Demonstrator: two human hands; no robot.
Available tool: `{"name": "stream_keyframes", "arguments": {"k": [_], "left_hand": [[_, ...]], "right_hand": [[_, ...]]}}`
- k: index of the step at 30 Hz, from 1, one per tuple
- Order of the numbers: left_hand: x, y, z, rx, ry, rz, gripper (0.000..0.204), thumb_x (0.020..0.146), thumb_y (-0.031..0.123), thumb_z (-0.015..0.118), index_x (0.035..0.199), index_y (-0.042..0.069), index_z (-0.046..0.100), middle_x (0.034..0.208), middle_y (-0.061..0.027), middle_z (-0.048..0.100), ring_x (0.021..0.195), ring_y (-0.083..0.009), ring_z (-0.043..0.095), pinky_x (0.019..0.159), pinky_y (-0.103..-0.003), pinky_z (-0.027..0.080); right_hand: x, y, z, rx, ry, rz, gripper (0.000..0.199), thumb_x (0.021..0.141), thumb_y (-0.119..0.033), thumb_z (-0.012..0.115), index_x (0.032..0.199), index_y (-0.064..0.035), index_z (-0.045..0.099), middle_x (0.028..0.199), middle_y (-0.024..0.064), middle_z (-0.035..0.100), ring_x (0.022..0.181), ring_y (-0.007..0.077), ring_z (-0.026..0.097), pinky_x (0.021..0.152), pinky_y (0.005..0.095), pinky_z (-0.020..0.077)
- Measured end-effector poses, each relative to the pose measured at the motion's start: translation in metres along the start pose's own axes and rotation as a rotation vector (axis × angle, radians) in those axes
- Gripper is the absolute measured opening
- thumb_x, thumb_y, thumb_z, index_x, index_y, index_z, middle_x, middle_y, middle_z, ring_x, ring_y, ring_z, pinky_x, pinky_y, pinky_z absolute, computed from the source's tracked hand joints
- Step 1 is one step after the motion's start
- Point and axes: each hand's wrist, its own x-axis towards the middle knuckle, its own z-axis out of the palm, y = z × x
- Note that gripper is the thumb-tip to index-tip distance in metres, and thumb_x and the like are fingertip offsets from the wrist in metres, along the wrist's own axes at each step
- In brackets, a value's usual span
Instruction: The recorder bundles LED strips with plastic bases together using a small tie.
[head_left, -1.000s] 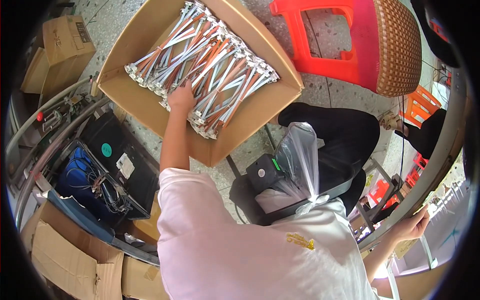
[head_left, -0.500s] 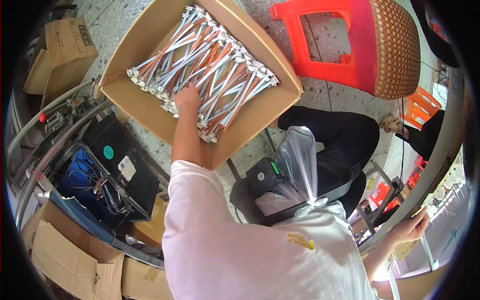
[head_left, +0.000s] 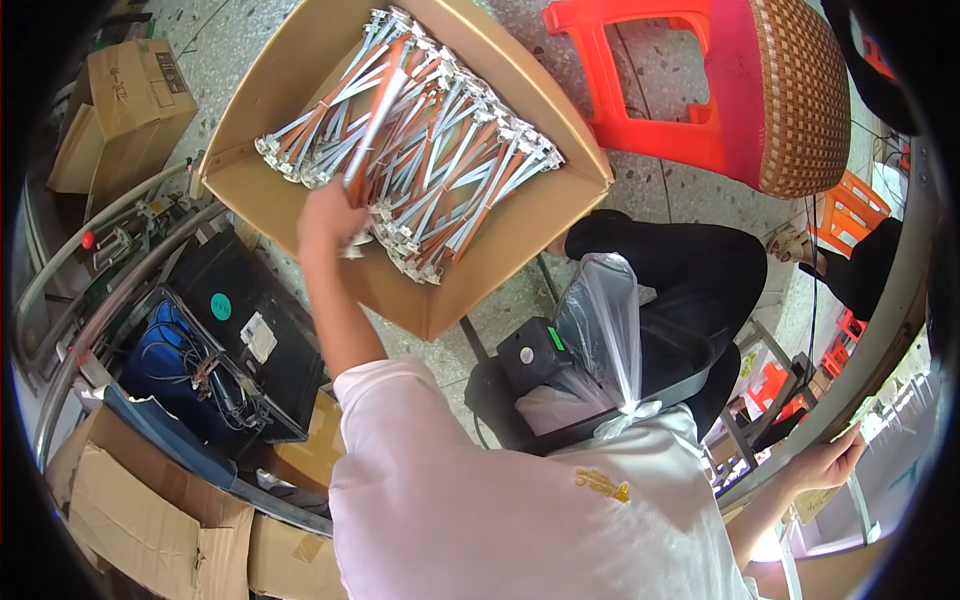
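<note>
A large cardboard box [head_left: 510, 245] holds several bundles of white and brown flat ribbon cables [head_left: 440, 190] with pale connectors at their ends. Over its near left side, my left hand [head_left: 332, 222] is closed round one cable bundle [head_left: 378, 118], lifted and blurred by motion. The bundle's white and brown strands point up and away from my fist; its lower end is hidden by the hand. Far to the right, my right hand [head_left: 825, 462] rests by the edge of a worktable [head_left: 850, 390], its fingers curled. What they hold, if anything, is too small to tell.
A red plastic stool [head_left: 660, 120] with a woven cushion stands beyond the box. On my lap lies a black tray [head_left: 680, 375] with a clear plastic bag [head_left: 605, 330]. At left are a metal-railed rack, a black case [head_left: 240, 310] with cables, and cardboard boxes [head_left: 135, 500].
My left hand has risen from among the cables and moved left toward me, drawing a bundle up with it. The right hand stays by the table edge.
</note>
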Motion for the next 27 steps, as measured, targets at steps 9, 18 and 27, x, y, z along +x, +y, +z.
{"name": "stream_keyframes", "arguments": {"k": [9, 18, 27], "left_hand": [[0.105, -0.013, 0.045, -0.522, -0.140, 0.284, 0.035, 0.064, 0.018, 0.073, 0.094, 0.002, 0.063, 0.077, -0.0105, 0.065, 0.069, -0.0216, 0.063, 0.066, -0.036, 0.050], [0.154, 0.023, 0.071, -0.559, -0.389, 0.123, 0.030, 0.068, 0.014, 0.069, 0.095, 0.004, 0.062, 0.082, -0.0066, 0.064, 0.070, -0.0182, 0.059, 0.062, -0.034, 0.047], [0.138, 0.009, 0.094, -0.514, -0.253, 0.138, 0.030, 0.064, 0.021, 0.074, 0.086, 0.004, 0.062, 0.077, -0.0099, 0.066, 0.074, -0.0223, 0.064, 0.069, -0.036, 0.050]], "right_hand": [[0.001, -0.003, -0.001, -0.064, 0.021, -0.027, 0.028, 0.097, -0.023, 0.056, 0.085, 0.0019, 0.062, 0.075, 0.0018, 0.057, 0.072, 0.0110, 0.049, 0.065, 0.0262, 0.0429], [0.002, 0.026, -0.016, -0.084, 0.049, -0.055, 0.028, 0.096, -0.019, 0.054, 0.104, 0.0063, 0.064, 0.092, 0.0060, 0.063, 0.082, 0.0149, 0.055, 0.073, 0.0274, 0.0465], [0.000, 0.014, -0.009, -0.139, 0.091, -0.040, 0.030, 0.096, -0.020, 0.052, 0.105, 0.0062, 0.064, 0.093, 0.0070, 0.063, 0.083, 0.0153, 0.055, 0.074, 0.0278, 0.0462]]}}
